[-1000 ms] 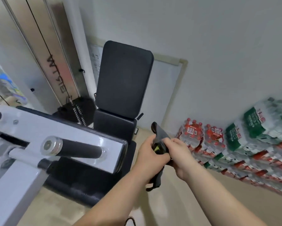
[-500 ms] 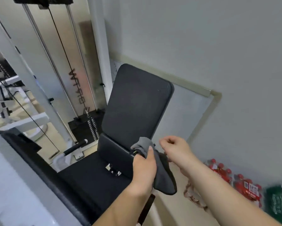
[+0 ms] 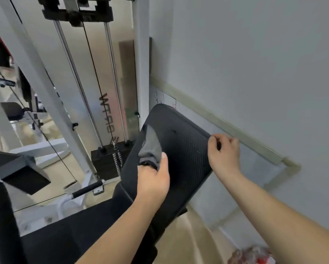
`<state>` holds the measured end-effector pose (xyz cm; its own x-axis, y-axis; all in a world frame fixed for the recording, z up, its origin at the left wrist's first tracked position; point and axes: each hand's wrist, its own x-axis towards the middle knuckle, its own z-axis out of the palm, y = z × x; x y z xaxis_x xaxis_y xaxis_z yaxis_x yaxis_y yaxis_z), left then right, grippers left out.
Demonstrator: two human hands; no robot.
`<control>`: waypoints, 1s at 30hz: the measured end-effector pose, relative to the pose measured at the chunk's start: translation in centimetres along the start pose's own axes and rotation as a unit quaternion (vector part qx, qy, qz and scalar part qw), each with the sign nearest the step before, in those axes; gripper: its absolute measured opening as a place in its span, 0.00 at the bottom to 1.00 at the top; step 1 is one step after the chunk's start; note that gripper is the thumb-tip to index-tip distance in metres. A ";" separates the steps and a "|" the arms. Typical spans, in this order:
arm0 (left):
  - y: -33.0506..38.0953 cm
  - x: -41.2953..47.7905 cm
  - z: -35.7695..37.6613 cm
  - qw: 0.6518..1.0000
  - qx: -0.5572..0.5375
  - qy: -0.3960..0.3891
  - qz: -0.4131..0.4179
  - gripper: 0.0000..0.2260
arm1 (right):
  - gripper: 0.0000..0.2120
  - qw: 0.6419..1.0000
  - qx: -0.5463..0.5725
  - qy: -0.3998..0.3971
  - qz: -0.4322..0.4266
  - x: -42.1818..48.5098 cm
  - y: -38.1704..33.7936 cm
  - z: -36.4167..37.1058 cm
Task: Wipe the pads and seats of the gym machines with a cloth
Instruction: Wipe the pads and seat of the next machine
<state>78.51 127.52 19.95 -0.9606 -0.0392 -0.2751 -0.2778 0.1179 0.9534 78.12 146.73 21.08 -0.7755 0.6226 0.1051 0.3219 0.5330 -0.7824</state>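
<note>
Against the far wall [image 3: 255,54] stands the black back pad [image 3: 180,155], tilted. My right hand [image 3: 223,151] curls in a closed grip on its right edge; my left hand [image 3: 153,180] clutches the grey cloth [image 3: 150,147] pressed to its left side.

A black weight stack [image 3: 106,162] sits low between two chrome guide rods [image 3: 75,77], a cable [image 3: 95,73] running down to it. Beige trim [image 3: 217,119] crosses the grey wall [image 3: 255,54].

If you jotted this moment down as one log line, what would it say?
step: wiping back pad | left hand: presses grey cloth on pad | right hand: grips pad's right edge | seat: untouched
</note>
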 end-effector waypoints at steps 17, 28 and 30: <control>-2.6 6.9 6.2 0.852 0.391 -0.088 0.337 0.33 | 0.19 0.993 0.116 0.019 -0.003 4.1 1.9 1.9; -3.7 9.1 9.2 0.823 0.309 0.084 0.469 0.15 | 0.20 0.992 0.108 -0.043 -0.039 5.7 2.3 1.1; -2.8 11.5 8.6 0.843 0.299 0.126 0.429 0.12 | 0.19 0.993 0.104 -0.047 -0.040 5.8 2.3 1.2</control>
<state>68.24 135.24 13.04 -0.7989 0.1145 0.5905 0.4934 0.6862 0.5345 73.73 150.89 19.11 -0.8444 0.5216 0.1224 0.1456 0.4432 -0.8845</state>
